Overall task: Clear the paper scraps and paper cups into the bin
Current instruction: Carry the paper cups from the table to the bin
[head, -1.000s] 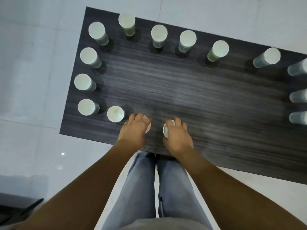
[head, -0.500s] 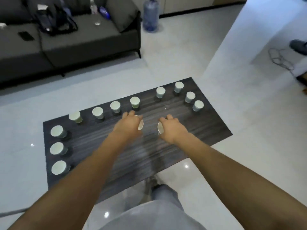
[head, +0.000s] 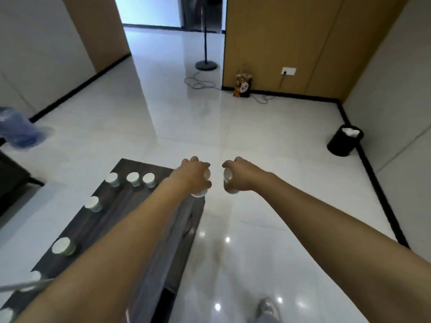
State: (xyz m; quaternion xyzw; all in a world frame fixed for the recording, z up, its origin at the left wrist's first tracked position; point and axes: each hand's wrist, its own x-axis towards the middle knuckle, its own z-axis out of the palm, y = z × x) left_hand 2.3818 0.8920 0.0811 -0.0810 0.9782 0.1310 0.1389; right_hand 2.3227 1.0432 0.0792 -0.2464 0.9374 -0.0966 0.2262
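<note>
My left hand (head: 191, 175) grips a white paper cup (head: 199, 193) from above, held in the air over the far corner of the dark wooden table (head: 130, 213). My right hand (head: 242, 174) grips a second paper cup (head: 229, 183) beside it, above the floor. Several more paper cups (head: 133, 178) stand upside down along the table's edges. The black bin (head: 344, 141), with white paper inside, stands on the floor at the right wall, well ahead of both hands.
White glossy floor tiles stretch between the table and the bin. A fan stand (head: 206, 64) with a loose cable, a patterned bag (head: 243, 86) by the wooden wall, and a blue water bottle (head: 21, 132) at the left edge lie farther off.
Both hands lifted their cups off the table. The view swung from the table and sofa round to the open floor, the bin now in sight.
</note>
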